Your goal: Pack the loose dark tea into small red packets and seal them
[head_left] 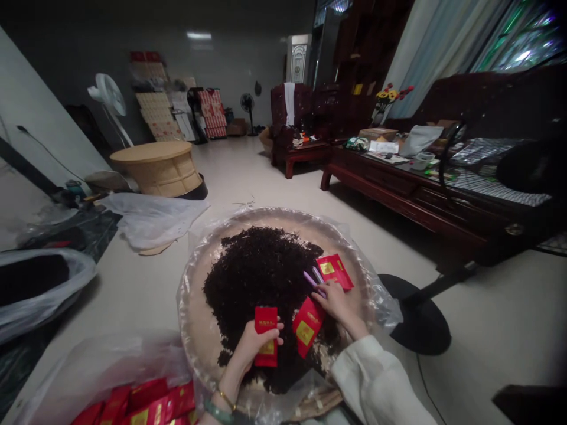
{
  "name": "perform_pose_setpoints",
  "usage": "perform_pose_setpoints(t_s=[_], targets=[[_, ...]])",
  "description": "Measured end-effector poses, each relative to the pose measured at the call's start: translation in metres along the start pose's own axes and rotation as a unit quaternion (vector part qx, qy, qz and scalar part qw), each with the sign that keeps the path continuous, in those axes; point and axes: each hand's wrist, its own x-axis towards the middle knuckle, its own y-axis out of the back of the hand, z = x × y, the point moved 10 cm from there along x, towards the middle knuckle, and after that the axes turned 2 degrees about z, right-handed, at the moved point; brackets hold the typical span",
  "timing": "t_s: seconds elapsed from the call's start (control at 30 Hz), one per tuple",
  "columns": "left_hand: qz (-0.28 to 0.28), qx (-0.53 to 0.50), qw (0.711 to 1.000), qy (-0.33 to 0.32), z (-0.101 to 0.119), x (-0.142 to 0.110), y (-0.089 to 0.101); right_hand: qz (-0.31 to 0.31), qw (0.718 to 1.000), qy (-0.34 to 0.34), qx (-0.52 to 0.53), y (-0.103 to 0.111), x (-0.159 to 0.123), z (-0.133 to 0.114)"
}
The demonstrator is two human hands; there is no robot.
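My left hand (259, 341) is closed around a small red packet (266, 319) with gold print, held upright above the dark, leafy heap, which looks like loose dried tea (261, 265). To the right, my right hand (335, 304) has its fingers pressed onto two slim lilac sticks (313, 280), possibly the arms of one tool. A second red packet (309, 327) lies tilted just below those fingers; whether they touch it I cannot tell. Beyond the hand rests a third red packet (335, 271). Heap and packets are in a round, plastic-lined tray (192, 313).
At lower left, a plastic bag holds several red packets (148, 404). Another bag (77, 271) with dark contents stands at far left. A black fan base (411, 316) is close on the right. Behind are a round wooden stand (155, 162) and a long dark-red table (398, 186).
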Motion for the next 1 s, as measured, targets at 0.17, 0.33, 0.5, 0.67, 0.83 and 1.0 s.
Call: perform_pose_setpoints(t_s=[0.17, 0.33, 0.5, 0.67, 0.83, 1.0], targets=[[0.005, 0.011, 1.000, -0.011, 0.007, 0.000, 0.001, -0.010, 0.994, -0.069, -0.087, -0.003, 0.008, 0.016], [0.007, 0.016, 1.000, -0.026, 0.013, 0.000, 0.000, -0.026, 0.997, -0.061, -0.032, -0.002, 0.017, 0.022], [0.005, 0.007, 1.000, -0.029, 0.008, 0.004, -0.001, -0.097, 0.987, -0.035, 0.123, 0.019, 0.010, -0.007], [-0.024, 0.031, 0.999, -0.031, 0.009, 0.001, -0.016, -0.269, 0.939, 0.055, 0.207, 0.011, -0.023, -0.100], [-0.029, 0.059, 0.997, -0.032, 0.010, -0.004, -0.020, -0.265, 0.944, 0.086, 0.176, 0.003, -0.032, -0.143], [-0.019, 0.036, 0.997, -0.063, 0.012, -0.004, -0.014, -0.250, 0.953, 0.087, 0.147, 0.003, -0.034, -0.150]])
